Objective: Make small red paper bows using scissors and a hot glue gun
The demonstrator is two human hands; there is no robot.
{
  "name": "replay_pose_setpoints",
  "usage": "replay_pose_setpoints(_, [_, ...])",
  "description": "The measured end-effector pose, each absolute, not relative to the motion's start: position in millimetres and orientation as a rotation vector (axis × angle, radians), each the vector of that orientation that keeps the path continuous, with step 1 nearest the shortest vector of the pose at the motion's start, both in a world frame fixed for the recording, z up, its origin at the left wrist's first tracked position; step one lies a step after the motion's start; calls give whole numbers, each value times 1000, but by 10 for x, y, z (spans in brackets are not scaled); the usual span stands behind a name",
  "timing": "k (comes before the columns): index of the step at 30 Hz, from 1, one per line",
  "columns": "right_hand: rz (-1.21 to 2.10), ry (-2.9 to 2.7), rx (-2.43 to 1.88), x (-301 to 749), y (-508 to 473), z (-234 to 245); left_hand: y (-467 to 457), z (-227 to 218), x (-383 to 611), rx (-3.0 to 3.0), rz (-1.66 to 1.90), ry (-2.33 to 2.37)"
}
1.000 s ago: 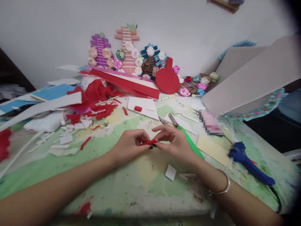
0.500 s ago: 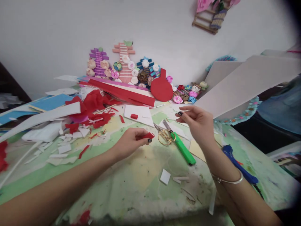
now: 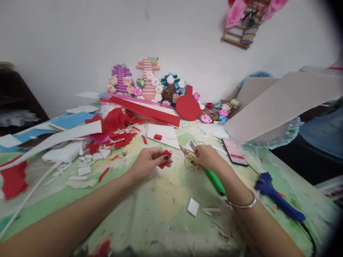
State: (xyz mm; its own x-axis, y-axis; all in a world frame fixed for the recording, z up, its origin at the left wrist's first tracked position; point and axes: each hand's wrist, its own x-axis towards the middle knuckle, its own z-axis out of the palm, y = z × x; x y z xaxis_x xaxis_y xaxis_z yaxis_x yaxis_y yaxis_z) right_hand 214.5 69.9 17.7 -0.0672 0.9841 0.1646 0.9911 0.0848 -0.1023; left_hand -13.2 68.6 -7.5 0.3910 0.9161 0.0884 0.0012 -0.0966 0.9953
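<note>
My left hand point(image 3: 152, 159) pinches a small red rectangular piece point(image 3: 164, 162) between thumb and fingers, just above the table. Over the gold-handled scissors point(image 3: 190, 161) and the green utility knife point(image 3: 216, 182), my right hand point(image 3: 210, 157) is lowered with its fingers curled together. Its fingertips are at the scissors' handle loops, and the hand covers the knife's middle. Whether it grips either tool is hidden. Behind my left hand, a small red block point(image 3: 158, 136) lies on a white board point(image 3: 171, 132). A white square piece point(image 3: 193, 207) lies nearer to me.
Scraps of red and white paper point(image 3: 84, 170) litter the left side. A phone point(image 3: 235, 152) and a blue glue gun point(image 3: 280, 198) lie at the right. A red paddle-shaped piece point(image 3: 188, 107) and flower crafts point(image 3: 147, 80) stand against the wall. Large pale panels point(image 3: 284, 103) rise at the right.
My right hand has come down and inward from the air onto the scissors and knife, uncovering the phone. My left hand has turned the red piece so more of it shows. The view has shifted slightly.
</note>
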Motion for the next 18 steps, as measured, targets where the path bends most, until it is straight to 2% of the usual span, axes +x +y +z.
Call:
replay_pose_setpoints(5, [-168,-2188,-2079,2038,695,-94,663,-54,-177,1351,1013,843])
replay_pose_setpoints(10, [-126,-2182,-2086,2118,666,-13,669,-58,-202,1329,1030,758])
replay_pose_setpoints(13, [157,-2110,-2026,2240,619,117,670,-50,-209,1366,1021,720])
replay_pose_setpoints(18, [709,-1945,-1565,2290,523,267,681,-67,-226,1435,1023,730])
